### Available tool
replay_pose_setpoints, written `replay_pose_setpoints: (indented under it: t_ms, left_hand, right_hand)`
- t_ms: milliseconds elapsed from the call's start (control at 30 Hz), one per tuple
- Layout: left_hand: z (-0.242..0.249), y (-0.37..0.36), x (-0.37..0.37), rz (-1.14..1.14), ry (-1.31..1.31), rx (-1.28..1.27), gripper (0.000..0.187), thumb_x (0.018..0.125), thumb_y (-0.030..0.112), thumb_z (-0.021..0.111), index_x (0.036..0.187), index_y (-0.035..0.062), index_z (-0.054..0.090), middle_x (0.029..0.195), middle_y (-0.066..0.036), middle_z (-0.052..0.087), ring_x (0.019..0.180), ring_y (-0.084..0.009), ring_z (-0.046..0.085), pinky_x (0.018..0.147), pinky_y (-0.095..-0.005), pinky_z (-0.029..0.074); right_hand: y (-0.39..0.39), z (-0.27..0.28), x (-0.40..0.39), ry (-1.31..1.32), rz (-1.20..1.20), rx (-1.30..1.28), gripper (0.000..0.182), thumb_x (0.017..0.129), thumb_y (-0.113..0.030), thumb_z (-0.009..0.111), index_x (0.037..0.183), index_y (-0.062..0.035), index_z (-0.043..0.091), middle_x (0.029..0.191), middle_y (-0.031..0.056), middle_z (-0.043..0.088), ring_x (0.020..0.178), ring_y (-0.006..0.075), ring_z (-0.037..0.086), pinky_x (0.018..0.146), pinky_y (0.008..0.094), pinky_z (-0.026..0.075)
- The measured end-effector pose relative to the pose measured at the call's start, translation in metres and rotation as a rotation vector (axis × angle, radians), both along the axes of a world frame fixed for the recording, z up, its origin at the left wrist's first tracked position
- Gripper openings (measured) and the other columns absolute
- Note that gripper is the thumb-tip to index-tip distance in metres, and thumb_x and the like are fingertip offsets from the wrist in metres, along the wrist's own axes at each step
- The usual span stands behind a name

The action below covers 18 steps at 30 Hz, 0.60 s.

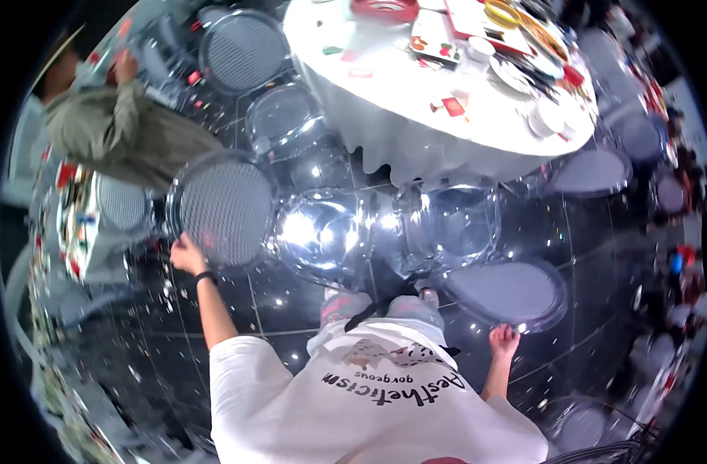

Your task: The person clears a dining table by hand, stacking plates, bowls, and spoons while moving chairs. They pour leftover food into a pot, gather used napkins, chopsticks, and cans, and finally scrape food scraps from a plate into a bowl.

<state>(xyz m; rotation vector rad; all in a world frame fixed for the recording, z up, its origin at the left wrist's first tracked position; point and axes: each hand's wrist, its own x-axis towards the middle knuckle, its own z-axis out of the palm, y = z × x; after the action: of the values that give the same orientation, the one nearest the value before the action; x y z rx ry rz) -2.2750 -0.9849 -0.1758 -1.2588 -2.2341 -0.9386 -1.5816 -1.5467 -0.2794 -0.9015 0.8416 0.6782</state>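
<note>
My left hand [186,256], with a dark band on the wrist, is closed on the edge of a clear plastic chair [227,207]. That chair has a ribbed oval back, and a shiny clear seat lies to its right. On the other side, my right hand [504,339] has its fingers curled at the lower rim of a second clear chair [508,291]. The fingers partly hide where they meet this rim. Both chairs stand before me, close to the round table's hanging white cloth [438,147].
Dishes, a red bowl [384,8] and stacked white bowls [547,117] crowd the round table. More clear chairs [245,51] surround it. A person in an olive top [98,127] stands at the left near another laden table [79,224]. Small bits litter the dark tiled floor [284,309].
</note>
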Motion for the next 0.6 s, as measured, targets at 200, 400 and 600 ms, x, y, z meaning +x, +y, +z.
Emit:
replay_pose_setpoints:
  t_ms: [200, 400, 600]
  left_hand:
    - [0.022, 0.082, -0.094, -0.394, -1.166, -0.084, 0.051, 0.084, 0.05, 0.063, 0.101, 0.0036, 0.054, 0.071, -0.002, 0.053, 0.055, -0.01, 0.046, 0.048, -0.0221, 0.038]
    - [0.043, 0.069, -0.071, -0.439, -1.213, -0.088, 0.058, 0.088, 0.056, 0.055, 0.107, 0.0019, 0.052, 0.059, 0.004, 0.042, 0.045, -0.0038, 0.035, 0.04, -0.0188, 0.027]
    - [0.042, 0.056, -0.06, -0.345, -0.967, -0.09, 0.064, 0.092, 0.06, 0.041, 0.108, -0.0011, 0.054, 0.063, -0.002, 0.045, 0.044, -0.0086, 0.037, 0.039, -0.0236, 0.028]
  right_hand:
    - [0.065, -0.014, -0.164, 0.146, -0.162, -0.033, 0.033, 0.084, -0.039, 0.061, 0.082, -0.0066, 0.058, 0.082, 0.0082, 0.064, 0.075, 0.0201, 0.06, 0.07, 0.0377, 0.048]
    - [0.089, 0.073, -0.164, -0.264, -0.274, -0.081, 0.03, 0.082, -0.04, 0.063, 0.085, -0.0104, 0.058, 0.082, 0.0019, 0.061, 0.076, 0.0149, 0.057, 0.071, 0.0334, 0.047]
    - [0.08, 0.118, -0.103, -0.531, -0.157, -0.29, 0.026, 0.085, -0.035, 0.061, 0.093, -0.0107, 0.057, 0.085, 0.001, 0.058, 0.079, 0.0132, 0.054, 0.074, 0.0336, 0.047]
